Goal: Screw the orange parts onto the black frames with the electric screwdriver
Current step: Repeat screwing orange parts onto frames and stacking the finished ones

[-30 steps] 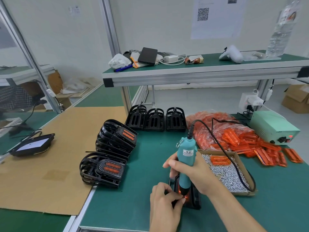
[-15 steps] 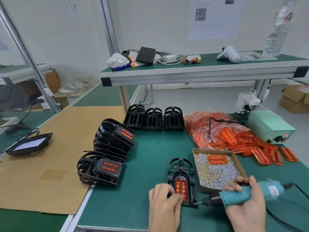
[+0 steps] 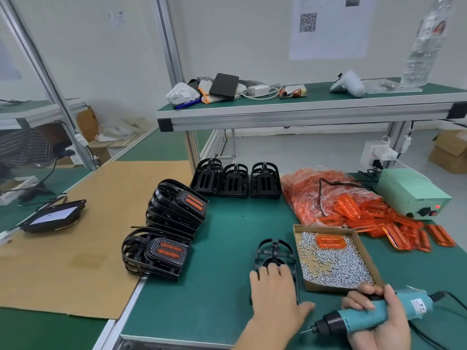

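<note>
A black frame (image 3: 274, 251) lies flat on the green mat near the front edge. My left hand (image 3: 275, 296) covers its near half, fingers spread over it, so its orange insert is hidden. My right hand (image 3: 379, 322) grips the teal electric screwdriver (image 3: 364, 318) at the lower right, held almost level with its bit pointing left, clear of the frame. A cardboard tray (image 3: 310, 285) of small silver screws with one orange part (image 3: 329, 241) in it sits right of the frame. A bag and loose heap of orange parts (image 3: 353, 210) lies behind it.
Finished frames with orange inserts are stacked at the left (image 3: 161, 253) and behind (image 3: 177, 205). Three bare black frames (image 3: 236, 181) stand in a row at the back. A green power supply (image 3: 410, 192) sits far right, its cable trailing. Brown cardboard sheet (image 3: 75, 236) covers the left bench.
The screwdriver went from upright on the frame to level at the lower right, away from it. My left hand shifted from pinching at the frame's near end to lying over it.
</note>
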`<state>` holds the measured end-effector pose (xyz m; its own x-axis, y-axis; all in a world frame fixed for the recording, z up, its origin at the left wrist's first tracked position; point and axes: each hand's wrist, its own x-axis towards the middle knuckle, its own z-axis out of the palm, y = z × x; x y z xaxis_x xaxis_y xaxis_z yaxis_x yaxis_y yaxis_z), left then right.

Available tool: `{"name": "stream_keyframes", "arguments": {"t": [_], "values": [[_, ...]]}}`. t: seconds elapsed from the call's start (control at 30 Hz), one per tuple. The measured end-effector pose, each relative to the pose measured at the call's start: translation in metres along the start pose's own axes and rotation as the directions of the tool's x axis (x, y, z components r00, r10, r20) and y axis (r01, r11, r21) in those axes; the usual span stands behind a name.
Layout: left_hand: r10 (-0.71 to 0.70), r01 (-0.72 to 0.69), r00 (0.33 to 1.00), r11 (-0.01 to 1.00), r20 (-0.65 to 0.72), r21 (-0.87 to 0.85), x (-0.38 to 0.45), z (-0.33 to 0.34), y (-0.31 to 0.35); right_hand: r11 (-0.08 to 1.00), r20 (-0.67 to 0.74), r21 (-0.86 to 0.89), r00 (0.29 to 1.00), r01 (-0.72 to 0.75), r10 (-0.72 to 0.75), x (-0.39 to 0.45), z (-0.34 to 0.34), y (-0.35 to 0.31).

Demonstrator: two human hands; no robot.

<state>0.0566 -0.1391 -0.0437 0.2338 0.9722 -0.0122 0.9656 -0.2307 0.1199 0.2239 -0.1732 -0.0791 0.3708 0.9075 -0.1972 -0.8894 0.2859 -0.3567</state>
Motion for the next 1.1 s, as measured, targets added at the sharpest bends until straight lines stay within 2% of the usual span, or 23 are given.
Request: {"name": "stream_keyframes", "arguments": {"t": [0.07,0.13,0.23,0.3,0.37,0.47,0.53,0.57,0.63,0.73,0.8,0.97,1.1], "values": [[-0.026,0.025,0.999,0.999,0.03,0.026,0.004,-0.002,0.003,1.0,0.015,-0.006,1.0,-0.006,0.006,0.0,-0.002,-0.001],[-0.071,0.073,0.996,0.997,0.05,-0.021,0.004,-0.005,0.001,1.0,0.0,-0.005,1.0,-0.004,0.004,0.001,-0.003,0.001],[-0.151,0.152,0.988,0.973,0.016,-0.176,0.003,-0.018,-0.013,1.0,-0.032,-0.005,0.999,0.002,-0.003,0.004,-0.004,0.003],[-0.217,0.203,0.976,0.912,-0.001,-0.356,0.001,-0.033,-0.03,1.0,-0.042,-0.014,0.999,-0.001,0.0,0.006,-0.003,0.005],[-0.301,0.26,0.953,0.782,0.022,-0.566,0.0,-0.047,-0.053,1.0,-0.035,-0.028,0.999,-0.007,0.006,0.005,-0.001,0.005],[-0.403,0.306,0.91,0.486,0.1,-0.819,-0.003,-0.054,-0.095,1.0,-0.057,-0.019,0.998,-0.021,0.02,0.006,-0.002,0.006],[-0.46,0.319,0.876,0.327,0.145,-0.89,-0.005,-0.051,-0.12,1.0,-0.077,-0.003,0.997,-0.027,0.027,0.008,-0.002,0.007],[-0.486,0.332,0.861,0.307,0.153,-0.892,-0.007,-0.049,-0.13,1.0,-0.084,-0.012,0.996,-0.026,0.025,0.009,-0.001,0.008],[-0.525,0.358,0.842,0.374,0.123,-0.856,-0.012,-0.044,-0.147,0.999,-0.086,-0.035,0.996,-0.024,0.021,0.01,0.0,0.009],[-0.541,0.405,0.84,0.603,0.02,-0.687,-0.016,-0.039,-0.162,0.999,-0.086,-0.051,0.996,-0.002,-0.002,0.007,0.004,0.01],[-0.535,0.434,0.845,0.696,-0.01,-0.572,-0.017,-0.036,-0.165,0.999,-0.109,-0.043,0.994,-0.013,0.008,0.006,0.005,0.011],[-0.5,0.492,0.863,0.806,0.066,-0.33,-0.011,-0.022,-0.159,0.998,-0.138,-0.058,0.99,-0.025,0.016,0.004,0.01,0.012],[-0.482,0.495,0.867,0.804,0.128,-0.33,-0.008,-0.02,-0.157,0.998,-0.145,-0.064,0.989,-0.011,0.002,0.004,0.01,0.012]]}}
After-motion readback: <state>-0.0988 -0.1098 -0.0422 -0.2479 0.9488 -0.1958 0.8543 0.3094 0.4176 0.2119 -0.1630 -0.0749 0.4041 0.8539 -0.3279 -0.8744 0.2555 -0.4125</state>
